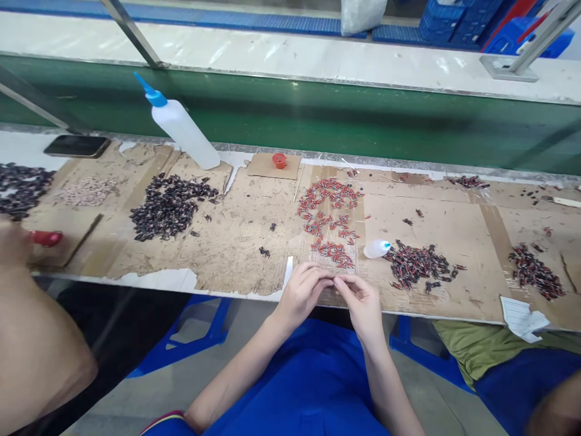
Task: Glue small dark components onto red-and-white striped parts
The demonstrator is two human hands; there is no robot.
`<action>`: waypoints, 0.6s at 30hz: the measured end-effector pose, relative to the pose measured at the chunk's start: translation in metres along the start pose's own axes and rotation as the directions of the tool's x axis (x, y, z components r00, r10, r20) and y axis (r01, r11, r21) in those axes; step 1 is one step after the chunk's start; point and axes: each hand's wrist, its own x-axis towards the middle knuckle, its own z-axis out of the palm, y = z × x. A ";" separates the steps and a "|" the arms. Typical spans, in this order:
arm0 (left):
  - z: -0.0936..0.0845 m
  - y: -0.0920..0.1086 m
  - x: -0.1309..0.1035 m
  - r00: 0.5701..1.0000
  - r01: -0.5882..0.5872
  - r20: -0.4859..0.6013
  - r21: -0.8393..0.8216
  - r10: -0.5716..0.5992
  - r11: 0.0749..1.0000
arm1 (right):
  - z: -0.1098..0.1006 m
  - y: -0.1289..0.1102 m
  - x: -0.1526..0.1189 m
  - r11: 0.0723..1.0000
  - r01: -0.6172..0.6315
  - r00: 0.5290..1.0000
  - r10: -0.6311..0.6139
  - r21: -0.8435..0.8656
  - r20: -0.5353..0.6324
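My left hand (303, 292) and my right hand (361, 301) meet at the front edge of the cardboard-covered table (245, 242). Both are closed, fingertips pinched together around something too small to make out. Just beyond them lies a spread of small red pieces (336, 253). To the right of my right hand, a small white bottle with a blue tip (376, 249) lies beside a pile of dark and red pieces (420, 263). A pile of black pieces (166, 209) sits to the left, with a few loose black pieces (264, 252) nearer my left hand.
A large white bottle (186, 133) leans behind the black pile. A red cup (279, 160) and a phone (77, 146) lie farther back. A person's arm (36, 339) is at the left; another person sits at the right. A green belt (290, 121) runs behind.
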 end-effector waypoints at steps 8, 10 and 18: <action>0.011 -0.009 -0.010 0.987 0.122 0.083 0.195 -0.140 0.973 | -0.011 0.006 -0.003 0.861 0.187 0.964 -0.254 -0.473 -0.082; 0.014 -0.009 -0.010 0.983 0.140 0.094 0.158 -0.156 0.978 | -0.009 0.008 -0.003 0.824 0.207 0.957 -0.284 -0.527 -0.067; 0.012 -0.006 -0.007 0.976 0.207 0.047 0.081 -0.211 0.975 | -0.003 0.008 -0.004 0.883 0.154 0.980 -0.193 -0.443 -0.045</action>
